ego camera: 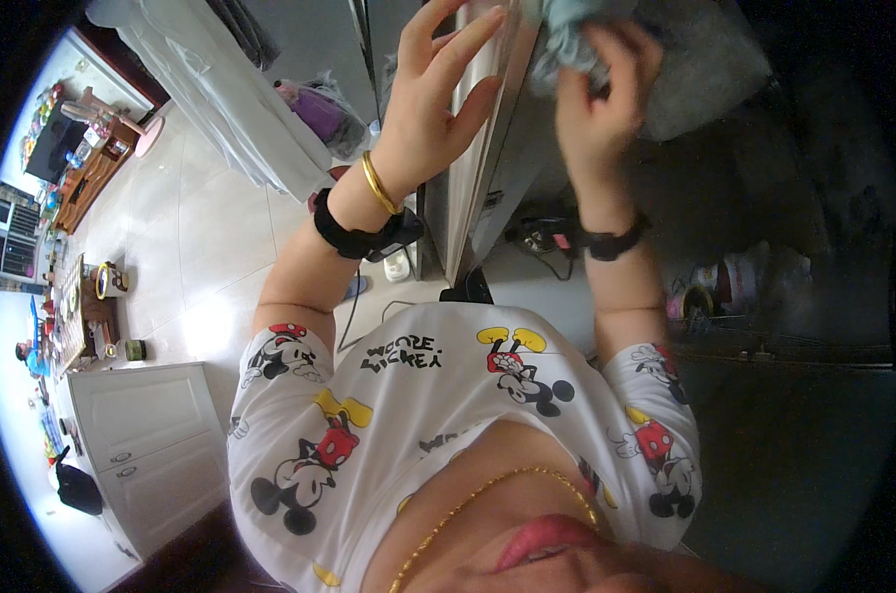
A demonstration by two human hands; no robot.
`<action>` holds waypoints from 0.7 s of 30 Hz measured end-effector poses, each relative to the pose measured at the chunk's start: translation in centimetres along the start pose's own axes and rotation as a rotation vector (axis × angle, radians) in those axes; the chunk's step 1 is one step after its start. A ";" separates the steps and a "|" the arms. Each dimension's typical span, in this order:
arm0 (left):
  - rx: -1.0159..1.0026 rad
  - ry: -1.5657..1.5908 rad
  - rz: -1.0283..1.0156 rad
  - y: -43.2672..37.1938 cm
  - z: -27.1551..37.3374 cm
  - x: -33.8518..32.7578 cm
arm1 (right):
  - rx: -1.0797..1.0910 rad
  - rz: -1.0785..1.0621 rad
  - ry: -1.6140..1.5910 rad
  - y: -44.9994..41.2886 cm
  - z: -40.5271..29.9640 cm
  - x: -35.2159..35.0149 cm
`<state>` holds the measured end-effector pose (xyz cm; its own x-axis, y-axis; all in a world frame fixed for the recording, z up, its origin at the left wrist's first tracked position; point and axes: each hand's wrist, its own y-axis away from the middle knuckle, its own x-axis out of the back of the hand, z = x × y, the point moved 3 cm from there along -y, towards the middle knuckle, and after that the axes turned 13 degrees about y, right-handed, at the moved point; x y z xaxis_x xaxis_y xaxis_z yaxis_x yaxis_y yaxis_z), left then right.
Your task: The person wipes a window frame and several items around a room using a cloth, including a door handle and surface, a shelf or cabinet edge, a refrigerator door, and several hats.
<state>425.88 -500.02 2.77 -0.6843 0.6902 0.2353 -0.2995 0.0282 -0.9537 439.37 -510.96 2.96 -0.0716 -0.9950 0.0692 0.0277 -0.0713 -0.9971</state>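
Note:
My right hand (603, 96), blurred, is closed on a crumpled pale blue cloth (570, 44) at the top, in front of a dark glossy panel (759, 193). To its left, my left hand (444, 96) has its fingers apart and holds nothing. Its fingertips are at the light-coloured upright edge (481, 118) of a frame; whether they touch it is unclear. Both wrists wear black straps, and a gold bangle is on the left one.
Left of my hands hangs a white curtain-like sheet (225, 96), near a purple item in clear plastic (318, 111). A white cabinet (147, 445) stands at lower left. Below the hands are a cable, a blue slipper (355, 287) and a small white device (396, 267) on the tiled floor (188, 222).

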 end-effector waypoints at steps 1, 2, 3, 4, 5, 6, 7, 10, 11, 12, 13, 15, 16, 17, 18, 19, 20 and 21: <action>-0.002 0.005 0.001 0.4 -0.5 -0.2 | -0.017 0.014 -0.006 1.7 -0.3 -0.3; 0.014 -0.030 0.013 1.1 -1.2 -0.5 | -0.021 -0.004 0.017 3.0 -0.7 -0.3; 0.032 -0.057 0.023 1.7 -1.6 -1.0 | -0.080 -0.028 0.024 4.9 -0.8 -0.3; 0.045 -0.057 0.007 2.0 -1.7 -1.3 | -0.100 -0.055 0.023 6.6 -1.1 -0.3; 0.039 -0.043 0.005 2.2 -2.1 -1.7 | -0.115 -0.122 0.011 9.0 -1.0 -0.1; -0.014 -0.097 0.046 2.4 -2.7 -2.0 | -0.120 -0.138 0.007 11.7 -0.8 -0.4; -0.066 -0.148 0.087 2.4 -2.9 -2.2 | -0.134 -0.203 -0.045 14.1 -0.7 -0.3; -0.032 -0.169 0.052 2.2 -2.8 -2.5 | -0.091 -0.319 -0.060 19.8 -0.6 0.3; -0.004 -0.192 0.065 2.0 -2.4 -2.8 | -0.060 -0.447 -0.058 22.3 -0.1 0.3; 0.004 -0.146 0.078 2.2 -3.0 -2.7 | -0.026 -0.573 -0.067 22.8 -0.4 0.2; -0.003 -0.146 0.080 2.6 -3.2 -2.9 | -0.021 -0.568 -0.064 23.1 -0.4 0.6; -0.021 -0.221 0.116 3.0 -3.6 -3.4 | -0.119 -0.636 -0.148 23.3 -0.3 1.2; -0.044 -0.212 0.107 2.9 -3.7 -3.5 | -0.226 -0.579 -0.157 22.1 -0.2 1.6; -0.033 -0.203 0.095 3.0 -3.6 -3.6 | -0.211 -0.555 -0.157 20.5 0.4 1.8; -0.032 -0.190 0.091 3.1 -3.7 -3.7 | -0.170 -0.410 -0.058 16.7 0.9 2.6; -0.033 -0.172 0.085 3.0 -3.7 -4.0 | -0.133 -0.262 0.045 12.6 1.2 3.6; -0.029 -0.181 0.078 2.7 -3.4 -4.3 | -0.100 -0.123 0.059 8.4 1.6 4.3; -0.003 -0.166 0.057 2.3 -2.8 -4.4 | -0.072 0.012 0.073 4.3 2.0 4.8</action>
<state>430.07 -501.03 -0.99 -0.8007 0.5616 0.2085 -0.2553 -0.0051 -0.9668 441.12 -516.20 -0.95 -0.1443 -0.9879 0.0575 -0.0429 -0.0518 -0.9977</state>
